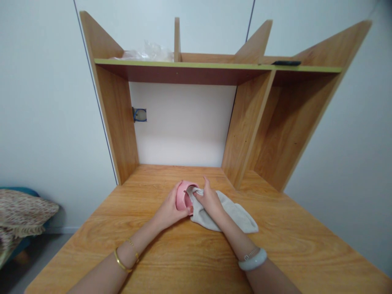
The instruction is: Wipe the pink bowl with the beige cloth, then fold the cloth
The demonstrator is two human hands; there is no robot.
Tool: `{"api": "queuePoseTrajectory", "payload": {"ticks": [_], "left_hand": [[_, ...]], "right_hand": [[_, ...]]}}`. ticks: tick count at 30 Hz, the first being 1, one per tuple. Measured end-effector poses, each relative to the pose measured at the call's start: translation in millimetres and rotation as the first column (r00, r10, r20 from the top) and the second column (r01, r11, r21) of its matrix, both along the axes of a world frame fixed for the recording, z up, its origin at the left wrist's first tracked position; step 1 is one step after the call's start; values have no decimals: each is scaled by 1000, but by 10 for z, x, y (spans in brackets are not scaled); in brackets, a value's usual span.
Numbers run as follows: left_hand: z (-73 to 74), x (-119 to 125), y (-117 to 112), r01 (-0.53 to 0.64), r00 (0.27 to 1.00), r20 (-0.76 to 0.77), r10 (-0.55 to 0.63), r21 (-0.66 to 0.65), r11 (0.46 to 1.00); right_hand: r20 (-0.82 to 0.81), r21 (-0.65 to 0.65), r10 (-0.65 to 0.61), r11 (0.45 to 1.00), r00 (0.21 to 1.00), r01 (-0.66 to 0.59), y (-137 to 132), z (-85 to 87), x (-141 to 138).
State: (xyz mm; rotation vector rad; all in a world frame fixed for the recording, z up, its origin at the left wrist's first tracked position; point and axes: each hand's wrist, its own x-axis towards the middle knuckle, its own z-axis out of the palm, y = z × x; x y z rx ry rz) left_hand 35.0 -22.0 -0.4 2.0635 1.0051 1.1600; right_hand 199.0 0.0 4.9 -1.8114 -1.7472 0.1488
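My left hand [170, 209] is wrapped round a pink, round, hollow container [181, 197], which lies tipped with its mouth facing right. Whether it is a cup or a small pot I cannot tell. In my right hand [211, 201] is a pale grey cloth [237, 213], pinched near the container's mouth, with one end reaching into the opening. The rest of the cloth spreads to the right over the wooden desk [183, 253], under my right wrist. My right fingertips are partly hidden by the cloth, and one finger points upward.
Behind the hands stands a wooden shelf unit [246, 130] with upright dividers. Clear plastic wrapping [150, 53] and a flat black object [286, 63] lie on its upper shelf. A wall socket box [140, 115] shows at the back. A fringed woven cover [26, 210] drapes over blue furniture at left.
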Motion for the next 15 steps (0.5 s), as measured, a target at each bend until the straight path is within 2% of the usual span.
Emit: {"api": "queuePoseTrajectory", "payload": {"ticks": [3,7,11,15], "left_hand": [[51,-1,-36,34,998,-54,-32,29,999],[90,-12,-74,73,990,-129,-64,66,995],[116,-36,-86,62,985,-163,-52,54,997],[128,-53,-92,31,983,-180,-27,24,999]], "right_hand": [[165,3,-9,1000,986,9,-64,111,6],[308,69,57,994,950,-82,-132,198,22],[330,108,106,983,938,-149,-132,183,38],[251,108,149,978,956,-181,-86,111,60]]}}
